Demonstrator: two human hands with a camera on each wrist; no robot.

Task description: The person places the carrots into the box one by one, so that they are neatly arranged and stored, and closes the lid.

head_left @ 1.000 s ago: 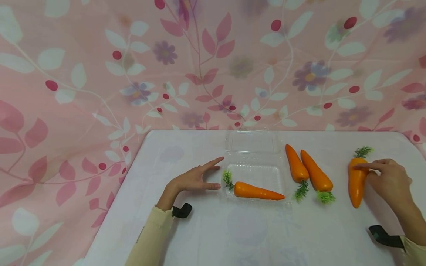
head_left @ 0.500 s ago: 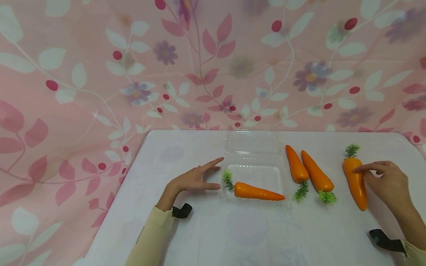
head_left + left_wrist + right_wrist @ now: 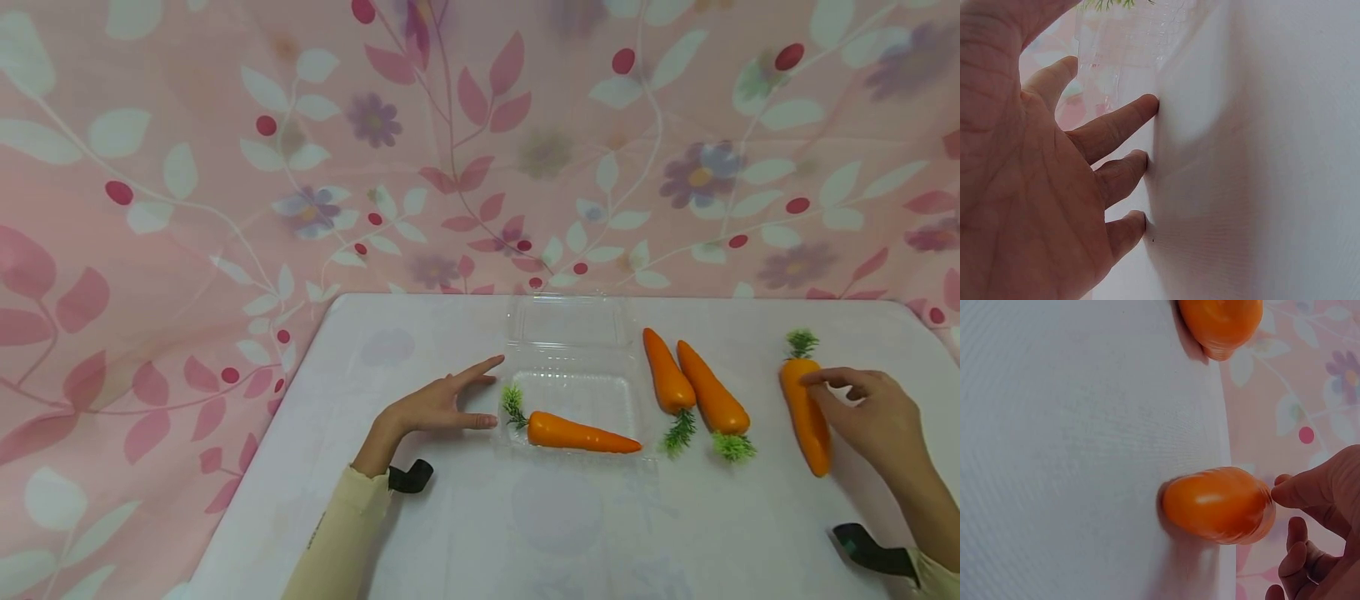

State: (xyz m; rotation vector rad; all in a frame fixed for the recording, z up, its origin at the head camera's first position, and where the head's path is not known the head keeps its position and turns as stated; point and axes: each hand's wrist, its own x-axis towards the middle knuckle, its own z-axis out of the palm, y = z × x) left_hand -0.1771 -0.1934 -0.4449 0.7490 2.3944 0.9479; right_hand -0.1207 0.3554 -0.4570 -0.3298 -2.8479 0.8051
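Note:
My left hand (image 3: pixel 433 406) rests on the table at the left side of a clear plastic clamshell box (image 3: pixel 592 387), fingers spread. In the left wrist view, several fingertips (image 3: pixel 1149 105) press on the white cloth. Inside the box lies a toy carrot (image 3: pixel 577 432), its green top to the left. Farther right, my right hand (image 3: pixel 873 417) is at the upper right side of another toy carrot (image 3: pixel 806 417), which lies on the table, leafy end away from me. The right wrist view has a fingertip (image 3: pixel 1282 492) right at this carrot's edge, the other fingers loosely bent.
Two more toy carrots (image 3: pixel 667 371) (image 3: pixel 712 387) lie side by side right of the box, green tops toward me. The box's lid (image 3: pixel 570 318) is folded back toward the far table edge. A floral curtain (image 3: pixel 480 167) hangs behind the white table (image 3: pixel 465 533).
The carrot at my right hand has turned, its tip swinging right, and shifted slightly. My right index finger has slid from its top to its side. My left hand has stayed still.

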